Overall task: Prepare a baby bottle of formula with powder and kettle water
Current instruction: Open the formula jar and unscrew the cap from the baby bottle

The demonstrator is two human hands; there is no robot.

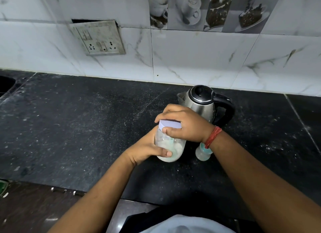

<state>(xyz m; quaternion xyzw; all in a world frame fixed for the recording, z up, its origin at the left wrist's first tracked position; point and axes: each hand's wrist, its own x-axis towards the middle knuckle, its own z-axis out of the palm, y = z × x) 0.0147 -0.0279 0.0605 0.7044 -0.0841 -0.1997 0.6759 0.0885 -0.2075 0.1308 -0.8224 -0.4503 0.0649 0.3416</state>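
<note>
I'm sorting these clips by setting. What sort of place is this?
Most likely a home kitchen: a dark stone counter against a tiled wall, a steel electric kettle, and a switch-and-socket plate.

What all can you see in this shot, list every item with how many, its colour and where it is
jar: one, clear with white powder inside, middle of the counter, held in both hands
lid: one, pale lilac, on top of the jar
kettle: one, steel with black lid and handle, behind the jar
baby bottle: one, clear with a teal ring, right of the jar, partly hidden by the wrist
counter: one, black speckled stone
switchboard: one, grubby white, on the tiled wall, upper left
wrist thread: one, red, on the right wrist
left hand: fingers wrapped round the jar's body
right hand: fingers gripping the lid
</note>
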